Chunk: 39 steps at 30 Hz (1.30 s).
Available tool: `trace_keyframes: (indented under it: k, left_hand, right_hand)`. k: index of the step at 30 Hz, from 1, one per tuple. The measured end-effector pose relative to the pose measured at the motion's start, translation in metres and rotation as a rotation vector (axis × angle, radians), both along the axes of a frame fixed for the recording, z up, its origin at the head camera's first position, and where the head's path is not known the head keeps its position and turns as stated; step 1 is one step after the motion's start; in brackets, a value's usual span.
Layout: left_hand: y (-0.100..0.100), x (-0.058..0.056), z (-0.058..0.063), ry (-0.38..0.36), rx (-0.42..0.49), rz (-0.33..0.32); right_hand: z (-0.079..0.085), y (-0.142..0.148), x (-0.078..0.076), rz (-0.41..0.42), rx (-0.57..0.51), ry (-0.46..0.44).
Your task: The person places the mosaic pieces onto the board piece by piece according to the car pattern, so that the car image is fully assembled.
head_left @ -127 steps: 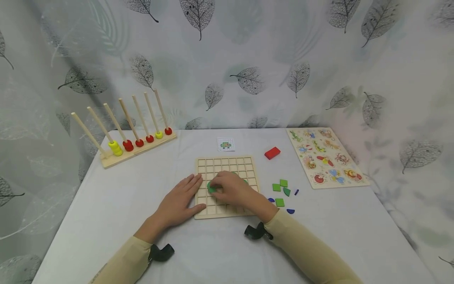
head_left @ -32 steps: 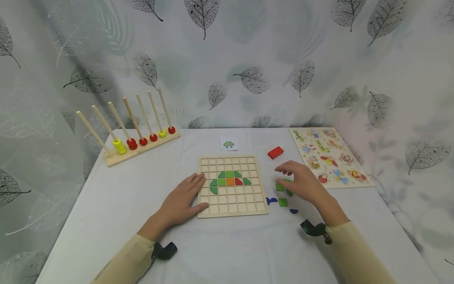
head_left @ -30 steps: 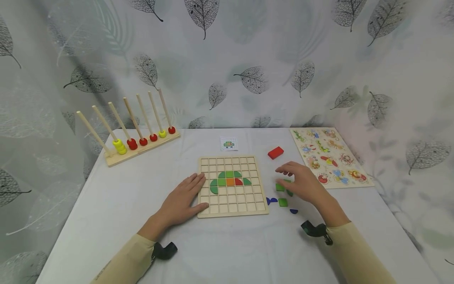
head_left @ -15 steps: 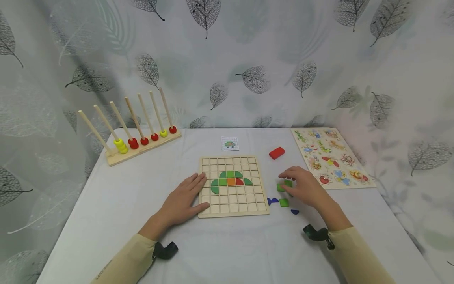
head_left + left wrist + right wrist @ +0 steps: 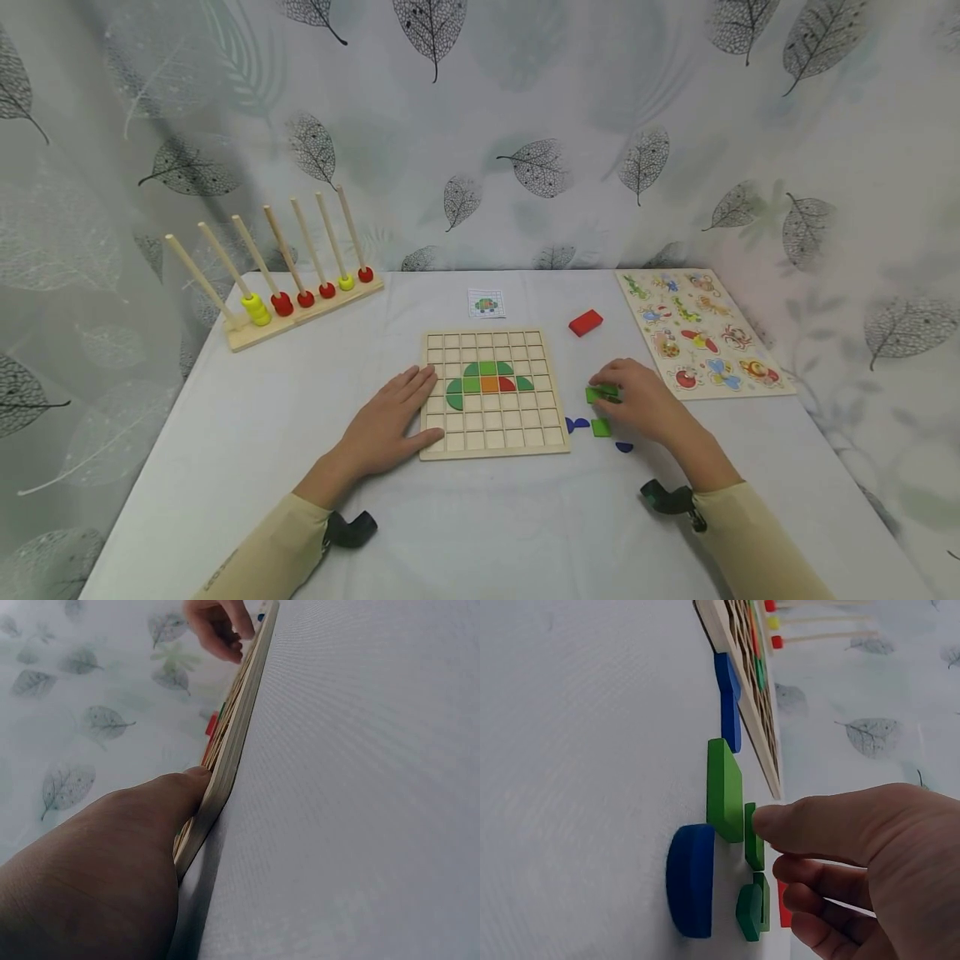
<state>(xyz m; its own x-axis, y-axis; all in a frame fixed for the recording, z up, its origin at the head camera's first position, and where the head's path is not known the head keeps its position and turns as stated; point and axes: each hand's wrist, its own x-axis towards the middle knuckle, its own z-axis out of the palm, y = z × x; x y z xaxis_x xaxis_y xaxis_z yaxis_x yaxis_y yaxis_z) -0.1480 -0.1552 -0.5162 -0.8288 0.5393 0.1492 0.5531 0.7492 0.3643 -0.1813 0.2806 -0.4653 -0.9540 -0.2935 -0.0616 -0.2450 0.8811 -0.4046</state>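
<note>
In the head view my left hand (image 5: 386, 421) lies flat, fingertips and thumb on the left rim of a wooden grid board (image 5: 491, 433). Its thumb (image 5: 169, 795) presses the board's edge in the left wrist view. Green pieces, an orange square (image 5: 489, 384) and a red quarter-round (image 5: 506, 384) sit in the grid. My right hand (image 5: 641, 400) reaches down over a cluster of green pieces right of the board, fingers bent. Its thumb tip is right at a green square tile (image 5: 754, 836); a dark green quarter-round (image 5: 748, 911) lies beside it.
Blue half-rounds (image 5: 690, 881) and another green square (image 5: 601, 428) lie near the right hand. Behind are a pattern card (image 5: 487, 303), a red block (image 5: 585, 322) and an animal puzzle board (image 5: 750, 379). A peg stand with beads (image 5: 315, 310) stands at back left.
My right hand was over the board with a green piece, then moved right to the loose green pieces and lowered, its fingers drawing closer together. The left hand has stayed on the rim.
</note>
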Motion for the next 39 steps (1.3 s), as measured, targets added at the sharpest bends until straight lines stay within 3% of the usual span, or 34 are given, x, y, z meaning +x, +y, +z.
trace_keyframes:
  k: [12,25,39]
  left_hand:
    - [0.0002,-0.0005,0.0000,-0.027,0.003,0.001]
    - [0.0003,-0.0001,0.0006,-0.029,-0.002,0.006]
    - [0.0003,0.0004,0.0020,-0.028,0.002,0.006]
  right_hand:
    - [-0.0071,-0.0076,-0.0083,0.049,0.004,0.038]
    - [-0.0044,-0.0044,-0.0083,0.020,0.007,-0.003]
    - [-0.0031,-0.0094,-0.0105,0.016,-0.050,0.032]
